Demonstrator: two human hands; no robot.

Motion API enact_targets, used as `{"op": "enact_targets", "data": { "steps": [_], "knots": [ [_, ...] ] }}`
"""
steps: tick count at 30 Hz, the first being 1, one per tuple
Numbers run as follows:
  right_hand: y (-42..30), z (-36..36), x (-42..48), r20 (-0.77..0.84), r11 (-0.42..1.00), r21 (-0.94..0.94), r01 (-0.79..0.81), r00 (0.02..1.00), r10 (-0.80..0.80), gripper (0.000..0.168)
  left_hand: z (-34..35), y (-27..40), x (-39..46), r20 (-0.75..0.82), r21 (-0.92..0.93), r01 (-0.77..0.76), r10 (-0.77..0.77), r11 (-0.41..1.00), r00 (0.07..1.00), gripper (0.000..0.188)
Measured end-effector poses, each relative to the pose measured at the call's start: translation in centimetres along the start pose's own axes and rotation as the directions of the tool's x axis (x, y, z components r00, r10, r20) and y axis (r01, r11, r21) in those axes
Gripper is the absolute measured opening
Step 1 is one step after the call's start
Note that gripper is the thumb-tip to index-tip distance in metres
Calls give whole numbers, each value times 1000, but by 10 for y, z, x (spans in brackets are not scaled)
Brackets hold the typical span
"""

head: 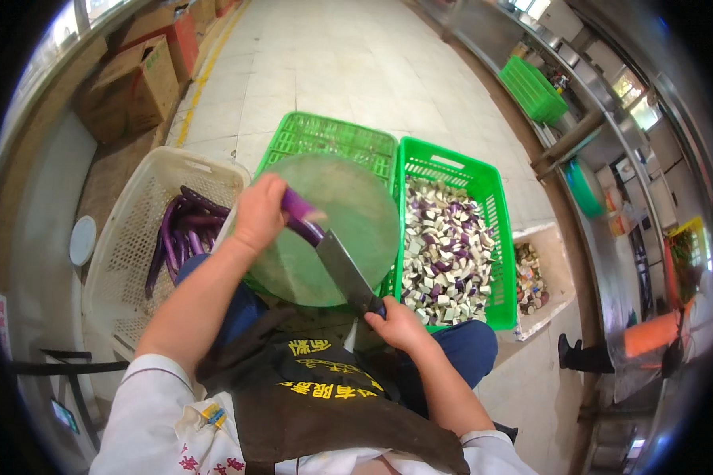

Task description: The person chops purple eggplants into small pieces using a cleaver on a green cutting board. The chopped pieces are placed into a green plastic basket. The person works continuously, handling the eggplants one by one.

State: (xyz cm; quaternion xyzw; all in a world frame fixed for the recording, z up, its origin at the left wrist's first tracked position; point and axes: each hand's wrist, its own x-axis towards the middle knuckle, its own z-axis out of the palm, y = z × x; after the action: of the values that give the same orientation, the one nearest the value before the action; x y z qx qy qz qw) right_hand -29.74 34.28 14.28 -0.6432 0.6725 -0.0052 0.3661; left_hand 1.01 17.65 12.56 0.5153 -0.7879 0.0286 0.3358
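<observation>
My left hand (pixel 262 209) is closed around a long purple eggplant (pixel 302 217) above the round greenish cutting board (pixel 344 190). In my right hand (pixel 398 323) is the handle of a cleaver (pixel 347 270), its blade tip close to the eggplant's lower end. Whether blade and eggplant touch, I cannot tell. Beside the board on the right, a green plastic crate (pixel 507 261) holds a heap of cut eggplant chunks (pixel 445 261). Whole long eggplants (pixel 181 234) lie in the white plastic basket (pixel 116 261) on the left.
An upside-down-looking green crate (pixel 333 133) sits under the board. A white foam box (pixel 555 279) with scraps stands at right. Cardboard boxes (pixel 133 86) line the left wall. A steel rack (pixel 624 136) runs along the right, where another person's dark boot (pixel 576 353) shows.
</observation>
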Motion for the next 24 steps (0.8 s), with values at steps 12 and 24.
{"op": "enact_targets", "data": {
  "steps": [12,24],
  "knots": [
    [-40,-17,32,-192,991,-119,67,977,-89,47,40,57,-92,197,-54,16,-5,998,980,26],
    [-62,-16,57,-134,976,-153,157,975,-177,48,26,57,-94,252,5,73,-72,997,965,32]
  ]
}}
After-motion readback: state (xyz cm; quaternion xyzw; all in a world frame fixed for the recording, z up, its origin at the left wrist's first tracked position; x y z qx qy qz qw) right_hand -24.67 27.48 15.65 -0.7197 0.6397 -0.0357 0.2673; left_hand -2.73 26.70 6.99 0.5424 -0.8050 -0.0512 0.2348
